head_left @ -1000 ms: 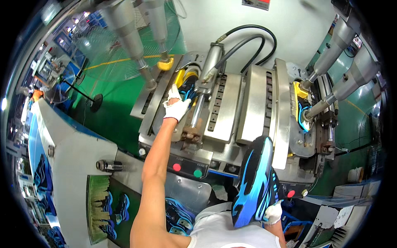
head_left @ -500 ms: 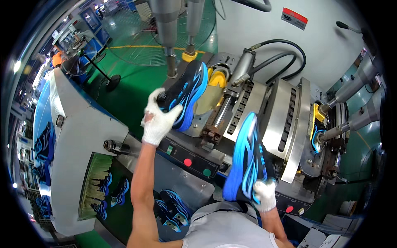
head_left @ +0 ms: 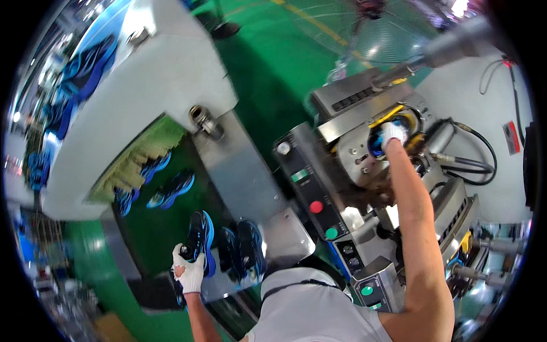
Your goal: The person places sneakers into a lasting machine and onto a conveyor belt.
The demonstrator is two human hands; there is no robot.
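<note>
A person wearing white gloves is working at a shoe press, seen from above through a fisheye view. Both arms are reaching out at once, each to a different shoe.

The left hand (head_left: 190,272) is gripping a black and blue sneaker (head_left: 200,239) at its heel end. The gloved fingers (head_left: 183,259) are closing around the heel opening, and the shoe is stretching away above them toward a dark tray (head_left: 142,225) where more blue sneakers (head_left: 171,191) are lying. Two other dark sneakers (head_left: 242,251) are sitting just to the right of those fingers, apart from them.

The right hand (head_left: 393,134) is reaching far up into the metal press (head_left: 364,114). Its fingers are pressing against a second blue shoe (head_left: 377,142) that is sitting in a round yellow-rimmed holder (head_left: 399,117). That shoe is lying right under the fingertips and slightly to their left; whether the fingers are clenching it or only resting on it cannot be told, since the glove is hiding the contact.

Judging from this, the work is looking about midway: one shoe is already seated in the holder, and the other is held over the tray rather than lying in it. A red button (head_left: 316,206) and a green button (head_left: 331,232) are showing on the control panel (head_left: 302,176) between the two arms, well apart from either hand.
</note>
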